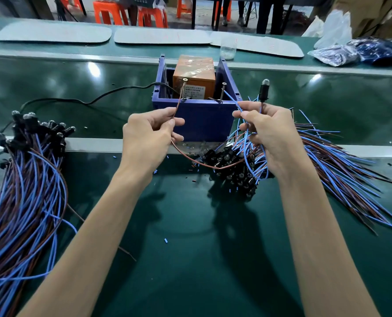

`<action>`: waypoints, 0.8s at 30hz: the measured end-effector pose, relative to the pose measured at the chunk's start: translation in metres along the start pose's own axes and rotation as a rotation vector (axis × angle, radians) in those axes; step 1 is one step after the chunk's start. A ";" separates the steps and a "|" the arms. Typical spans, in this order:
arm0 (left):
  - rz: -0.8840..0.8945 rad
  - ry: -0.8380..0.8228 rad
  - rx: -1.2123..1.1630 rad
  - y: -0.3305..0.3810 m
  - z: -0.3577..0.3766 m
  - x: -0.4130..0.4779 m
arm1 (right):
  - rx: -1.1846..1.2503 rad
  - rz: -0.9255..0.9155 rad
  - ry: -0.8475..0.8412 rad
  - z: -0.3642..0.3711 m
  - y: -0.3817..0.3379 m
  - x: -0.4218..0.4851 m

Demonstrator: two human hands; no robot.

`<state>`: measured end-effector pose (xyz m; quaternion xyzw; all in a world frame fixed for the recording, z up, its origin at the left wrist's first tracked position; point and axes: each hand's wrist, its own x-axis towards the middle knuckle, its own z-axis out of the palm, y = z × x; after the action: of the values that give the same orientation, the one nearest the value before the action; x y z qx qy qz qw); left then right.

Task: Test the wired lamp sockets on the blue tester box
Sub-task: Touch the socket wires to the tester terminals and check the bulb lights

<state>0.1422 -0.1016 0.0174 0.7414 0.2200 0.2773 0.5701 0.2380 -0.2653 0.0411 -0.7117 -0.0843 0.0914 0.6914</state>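
The blue tester box [202, 120] stands mid-table with an orange unit [194, 76] inside and two upright screws on its front rim, a left screw [184, 88] and a right screw [223, 91]. My left hand [149, 133] pinches a brown wire [178, 104] whose end reaches the left screw. My right hand [268, 131] pinches a blue wire [230, 98] that points up at the right screw. The same hand holds one black lamp socket [264, 90] upright, its small bulb unlit.
A pile of wired sockets [234, 168] lies under my right hand, its wires fanning right. Another bundle [30, 179] lies at the left. A black power cable [94, 99] runs from the box. Plastic bags [359, 51], a clear cup [228, 49] and grey mats [163, 35] lie beyond.
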 end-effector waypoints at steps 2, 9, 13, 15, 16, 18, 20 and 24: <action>-0.009 0.003 0.002 -0.001 0.000 0.001 | -0.011 -0.002 -0.001 0.000 0.000 0.000; -0.029 0.012 -0.001 -0.002 -0.001 0.003 | -0.026 -0.006 0.003 -0.001 0.000 -0.001; -0.022 0.013 0.016 -0.001 -0.001 0.003 | -0.043 -0.008 0.006 -0.001 0.001 -0.001; -0.019 0.017 0.023 -0.001 -0.003 0.003 | -0.014 -0.004 0.001 -0.001 0.000 -0.001; -0.013 0.016 0.030 0.000 -0.003 0.002 | -0.004 -0.003 -0.001 -0.001 0.000 -0.001; -0.004 0.011 0.036 0.001 -0.004 0.002 | -0.006 -0.005 0.001 -0.001 0.000 -0.001; -0.001 0.003 0.042 0.002 -0.004 0.001 | -0.017 -0.008 -0.001 0.000 -0.001 -0.001; -0.003 -0.004 0.053 0.001 -0.004 0.001 | -0.038 -0.007 -0.006 -0.001 -0.001 -0.001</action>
<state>0.1406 -0.0983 0.0196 0.7564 0.2273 0.2692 0.5512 0.2370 -0.2663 0.0419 -0.7240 -0.0905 0.0894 0.6780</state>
